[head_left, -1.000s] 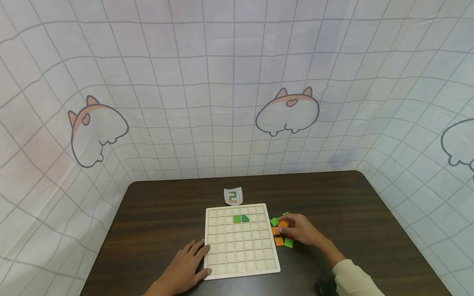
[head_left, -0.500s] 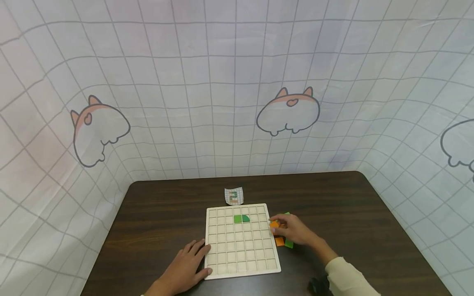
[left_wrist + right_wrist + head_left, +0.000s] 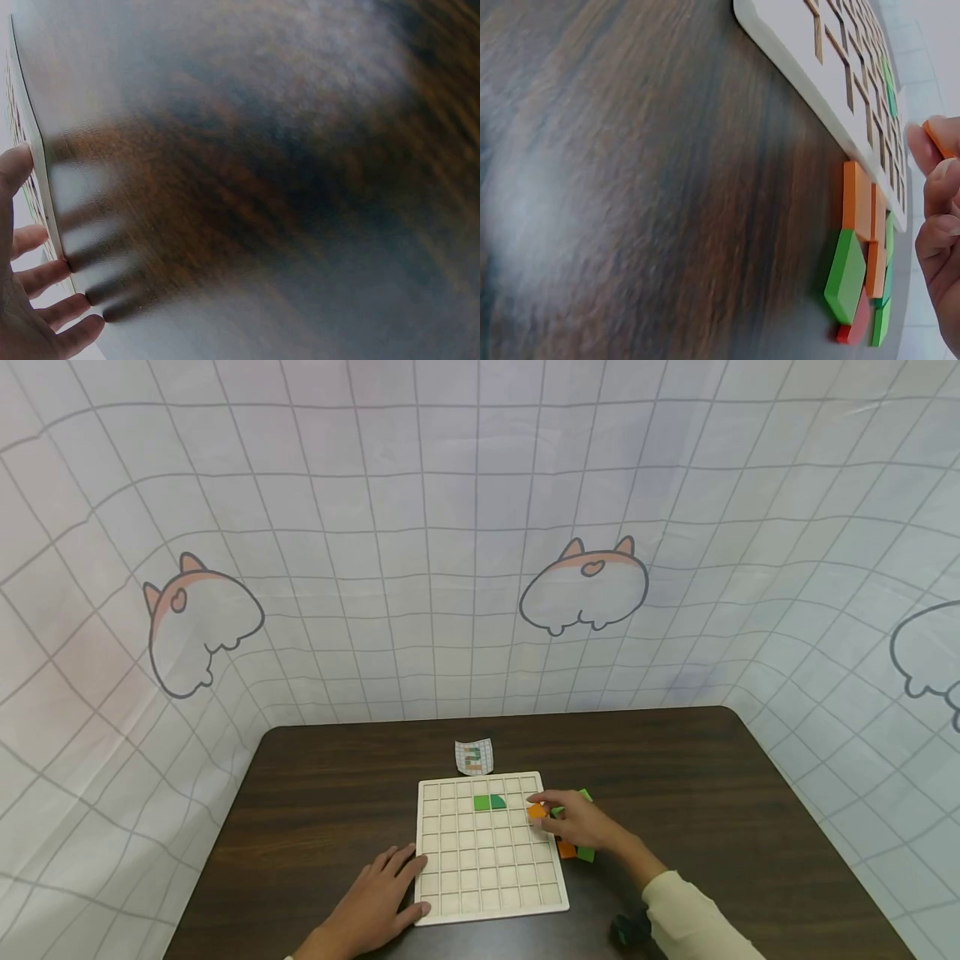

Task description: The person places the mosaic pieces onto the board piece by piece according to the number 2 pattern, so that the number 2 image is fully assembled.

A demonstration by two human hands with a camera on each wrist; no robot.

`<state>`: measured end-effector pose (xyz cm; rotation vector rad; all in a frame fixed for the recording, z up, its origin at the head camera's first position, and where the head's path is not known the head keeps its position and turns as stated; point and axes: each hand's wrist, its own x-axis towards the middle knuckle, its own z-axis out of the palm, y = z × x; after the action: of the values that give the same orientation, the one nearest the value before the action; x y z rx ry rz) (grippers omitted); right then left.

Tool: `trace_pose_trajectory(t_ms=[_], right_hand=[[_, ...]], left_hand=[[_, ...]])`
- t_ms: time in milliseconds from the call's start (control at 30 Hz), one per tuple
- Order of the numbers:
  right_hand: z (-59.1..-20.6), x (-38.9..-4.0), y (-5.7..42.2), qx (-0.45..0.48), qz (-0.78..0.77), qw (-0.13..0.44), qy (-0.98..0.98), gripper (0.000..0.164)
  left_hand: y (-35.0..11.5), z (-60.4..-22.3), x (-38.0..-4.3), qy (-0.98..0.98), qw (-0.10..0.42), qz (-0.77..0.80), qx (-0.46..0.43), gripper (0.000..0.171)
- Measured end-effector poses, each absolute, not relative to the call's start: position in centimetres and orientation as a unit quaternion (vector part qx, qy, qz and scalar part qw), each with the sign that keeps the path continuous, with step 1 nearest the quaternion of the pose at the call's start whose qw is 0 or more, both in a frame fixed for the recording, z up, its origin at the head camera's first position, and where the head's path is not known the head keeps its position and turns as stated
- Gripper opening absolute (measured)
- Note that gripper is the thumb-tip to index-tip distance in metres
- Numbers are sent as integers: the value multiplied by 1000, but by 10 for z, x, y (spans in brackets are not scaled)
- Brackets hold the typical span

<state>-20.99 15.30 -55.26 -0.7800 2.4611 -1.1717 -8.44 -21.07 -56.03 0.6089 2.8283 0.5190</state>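
Note:
A cream grid board [image 3: 487, 862] lies flat on the dark table. In one of its upper rows sit a light green square tile [image 3: 482, 803] and, right beside it, a dark green quarter-round tile [image 3: 497, 802]. My right hand [image 3: 583, 822] pinches an orange tile [image 3: 537, 811] between thumb and fingers, above the board's right margin. The right wrist view shows only a sliver of this orange tile [image 3: 935, 138] at the fingertips. At the board's left edge rests my left hand [image 3: 377, 893], fingers spread and thumb on the rim; the left wrist view shows these fingertips [image 3: 46, 277] along the edge.
Loose tiles lie close against the board's right side: orange ones [image 3: 858, 201], green ones [image 3: 846, 277] and a red one [image 3: 856, 319]. Behind the board is a small patterned card [image 3: 474, 758]. A black object [image 3: 628, 931] is near my right sleeve. A white gridded curtain [image 3: 480, 610] surrounds the table.
My right hand has picked an orange tile out of the loose pile and carried it left over the board's edge. The left hand has stayed in place.

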Motion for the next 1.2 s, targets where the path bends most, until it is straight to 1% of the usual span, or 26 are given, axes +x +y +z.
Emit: trace_pose_trajectory(t_ms=[300,567,833,1067,1200], right_hand=[[-551,-212,138,-293,-397,125,861,33],[-548,-213,127,-265,-413,140,860,32],[-549,-218,114,-271,-414,139,858,29],[-551,-223,103,-270,-428,136,852,25],[-554,-225,97,-274,-428,134,851,27]], left_hand=[[-211,-560,-84,958,90,175,210,67],[-210,-558,-83,958,92,174,208,66],[-210,-559,-83,959,85,170,209,66],[-210,-558,-83,958,93,171,209,67],[-209,-557,-83,958,95,170,209,67]])
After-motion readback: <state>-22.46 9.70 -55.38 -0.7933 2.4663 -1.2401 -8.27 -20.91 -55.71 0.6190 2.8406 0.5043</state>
